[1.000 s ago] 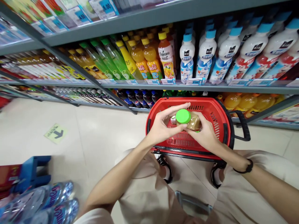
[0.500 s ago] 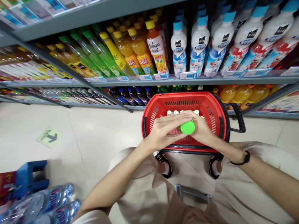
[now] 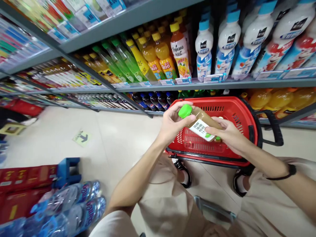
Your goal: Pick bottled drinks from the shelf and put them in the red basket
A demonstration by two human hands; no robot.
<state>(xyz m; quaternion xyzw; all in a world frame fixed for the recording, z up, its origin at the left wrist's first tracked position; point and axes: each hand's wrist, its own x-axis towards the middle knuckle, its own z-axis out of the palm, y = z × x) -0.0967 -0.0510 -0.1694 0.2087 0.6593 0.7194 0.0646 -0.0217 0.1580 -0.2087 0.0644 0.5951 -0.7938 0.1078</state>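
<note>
Both my hands hold one juice bottle point(image 3: 202, 123) with a green cap, a white label and brownish contents. It lies tilted above the red shopping basket point(image 3: 249, 131), cap toward the upper left. My left hand point(image 3: 174, 123) is closed round the neck end, near the cap. Round the lower end is my right hand point(image 3: 228, 133), its thumb on the label. Under the bottle and my right hand, other bottles in the basket are mostly hidden; a bit of a green-labelled one shows.
Ahead runs a drinks shelf point(image 3: 158, 86) with juice bottles point(image 3: 164, 59), white milk-drink bottles point(image 3: 204, 49) and cola bottles point(image 3: 154, 100). Packs of large water bottles point(image 3: 81, 204) and red cartons point(image 3: 27, 177) stand at lower left. The basket's black handle point(image 3: 276, 128) sticks out rightward.
The bottle has turned from pointing its cap at me to lying sideways, label showing. My left hand has shifted to the cap end, my right to the base. The view has swung left.
</note>
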